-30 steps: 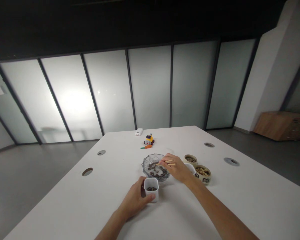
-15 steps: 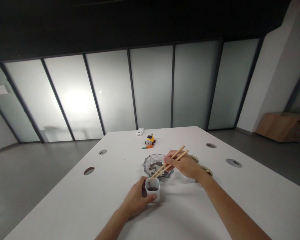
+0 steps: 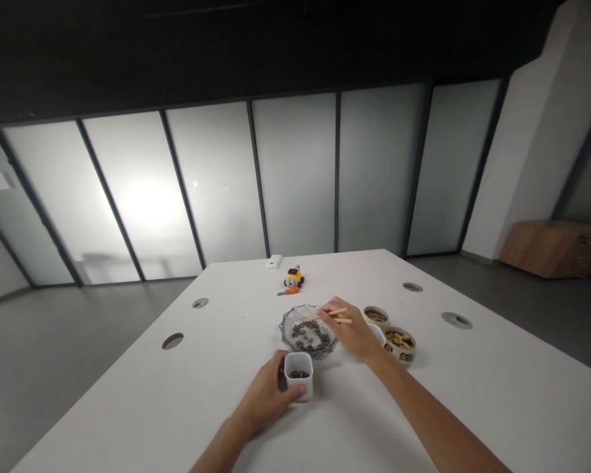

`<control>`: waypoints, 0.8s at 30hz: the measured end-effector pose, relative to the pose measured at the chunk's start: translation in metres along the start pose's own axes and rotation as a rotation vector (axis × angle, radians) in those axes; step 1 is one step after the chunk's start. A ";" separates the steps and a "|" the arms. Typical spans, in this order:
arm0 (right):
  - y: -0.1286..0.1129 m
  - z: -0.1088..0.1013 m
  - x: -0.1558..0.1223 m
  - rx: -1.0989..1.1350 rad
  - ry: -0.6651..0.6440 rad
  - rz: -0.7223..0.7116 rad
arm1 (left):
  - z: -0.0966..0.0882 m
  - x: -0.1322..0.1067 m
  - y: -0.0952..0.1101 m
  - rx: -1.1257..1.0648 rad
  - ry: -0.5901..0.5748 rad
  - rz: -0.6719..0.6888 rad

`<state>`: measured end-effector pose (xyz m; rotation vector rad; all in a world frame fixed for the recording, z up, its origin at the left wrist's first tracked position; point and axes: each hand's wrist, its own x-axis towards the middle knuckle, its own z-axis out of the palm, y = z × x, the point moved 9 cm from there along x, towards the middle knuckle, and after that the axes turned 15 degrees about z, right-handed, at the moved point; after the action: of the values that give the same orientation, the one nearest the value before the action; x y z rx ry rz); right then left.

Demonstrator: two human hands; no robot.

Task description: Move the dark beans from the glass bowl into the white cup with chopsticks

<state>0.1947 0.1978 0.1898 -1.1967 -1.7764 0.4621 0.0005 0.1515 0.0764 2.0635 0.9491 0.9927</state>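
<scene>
My left hand (image 3: 268, 394) is wrapped round a small white cup (image 3: 299, 374) that stands on the white table (image 3: 177, 407) and holds a few dark pieces. Just behind the cup sits a clear glass bowl (image 3: 289, 327) with several dark pieces in it. My right hand (image 3: 350, 332) is closed on a pair of wooden chopsticks (image 3: 335, 316), whose tips reach over the bowl's far right part.
Two small round dishes stand to the right of my right hand, the farther dish (image 3: 375, 316) with dark bits and the nearer dish (image 3: 400, 342) with pale nuts. A yellow toy (image 3: 293, 276), an orange carrot toy (image 3: 287, 290) and a white box (image 3: 274, 263) lie farther back. Round holes (image 3: 172, 340) pierce the table.
My right hand has swung the chopsticks from over the white cup back to the glass bowl. The left hand has stayed on the cup.
</scene>
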 end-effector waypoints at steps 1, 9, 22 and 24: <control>0.005 0.004 0.000 0.000 -0.006 -0.002 | 0.000 0.000 0.000 -0.003 0.001 0.000; 0.023 0.021 -0.005 0.011 -0.027 0.015 | -0.001 -0.001 -0.001 0.011 0.000 -0.013; 0.019 0.026 -0.009 0.036 -0.059 -0.010 | -0.001 0.000 0.003 0.015 -0.004 -0.017; 0.017 0.024 -0.009 0.041 -0.056 -0.013 | -0.001 0.000 0.004 0.022 -0.005 -0.020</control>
<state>0.1844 0.2016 0.1608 -1.1529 -1.8126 0.5266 0.0006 0.1496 0.0797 2.0693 0.9805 0.9698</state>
